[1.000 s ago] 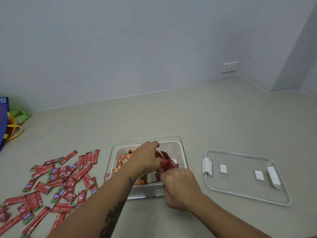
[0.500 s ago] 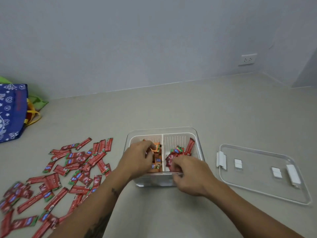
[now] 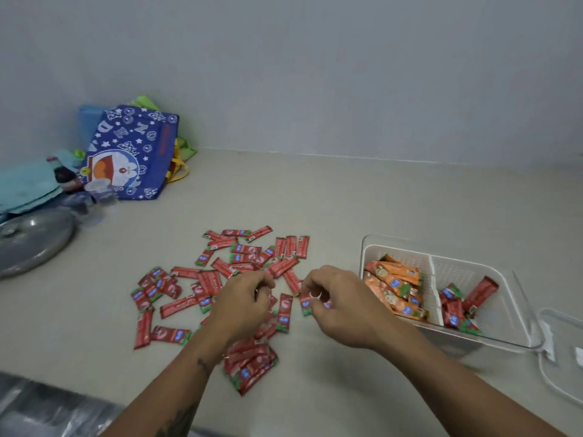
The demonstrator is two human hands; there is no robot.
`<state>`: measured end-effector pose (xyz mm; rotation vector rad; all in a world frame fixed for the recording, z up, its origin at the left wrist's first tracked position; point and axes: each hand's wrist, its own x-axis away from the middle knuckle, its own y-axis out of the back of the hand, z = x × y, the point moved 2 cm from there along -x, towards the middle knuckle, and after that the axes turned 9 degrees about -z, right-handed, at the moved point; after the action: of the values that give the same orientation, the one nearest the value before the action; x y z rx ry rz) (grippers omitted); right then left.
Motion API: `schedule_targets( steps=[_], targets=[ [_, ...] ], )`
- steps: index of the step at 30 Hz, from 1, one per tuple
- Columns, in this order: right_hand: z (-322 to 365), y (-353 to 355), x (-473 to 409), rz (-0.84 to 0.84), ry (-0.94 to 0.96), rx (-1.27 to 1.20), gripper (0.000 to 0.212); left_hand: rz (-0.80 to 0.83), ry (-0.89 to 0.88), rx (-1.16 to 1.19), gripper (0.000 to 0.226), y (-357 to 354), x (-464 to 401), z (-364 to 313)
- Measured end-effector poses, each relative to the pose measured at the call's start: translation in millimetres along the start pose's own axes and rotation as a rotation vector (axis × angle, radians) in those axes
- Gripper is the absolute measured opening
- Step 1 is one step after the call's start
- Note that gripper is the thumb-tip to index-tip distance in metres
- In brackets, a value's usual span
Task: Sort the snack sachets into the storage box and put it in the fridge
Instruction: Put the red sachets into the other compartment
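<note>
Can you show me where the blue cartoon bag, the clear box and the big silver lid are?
Blue cartoon fabric bag (image 3: 126, 152), head view: its printed front.
Clear plastic storage box (image 3: 467, 271), head view: bare perforated floor.
Round silver metal lid (image 3: 34, 238), head view: its domed top.

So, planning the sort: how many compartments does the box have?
2: the left compartment holds orange sachets, the right compartment holds red sachets. None seem hidden.

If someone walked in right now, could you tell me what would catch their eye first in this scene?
Most likely the scatter of red sachets spread over the middle of the counter, with the left hand and right hand hovering over them, fingers curled. Next, the clear storage box at right, orange sachets in its left compartment and a few red ones in its right. A bright blue cartoon bag stands by the wall at left.
</note>
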<state>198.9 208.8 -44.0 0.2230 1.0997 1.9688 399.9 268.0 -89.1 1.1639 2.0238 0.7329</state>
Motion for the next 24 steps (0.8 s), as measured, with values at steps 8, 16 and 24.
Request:
schedule_targets(
  steps=[8,16,24],
  targets=[
    [24,-119,-20,0.550,-0.117,0.336,0.086,0.344,0.191,-0.081,0.025,31,27,113],
    [27,-177,-8,0.592,-0.058,0.569,0.094,0.614,0.097,-0.368,0.064,26,39,147],
    [18,-182,-15,0.400,-0.070,0.596,0.053,0.460,0.084,-0.173,0.028,25,32,156]
  ],
)
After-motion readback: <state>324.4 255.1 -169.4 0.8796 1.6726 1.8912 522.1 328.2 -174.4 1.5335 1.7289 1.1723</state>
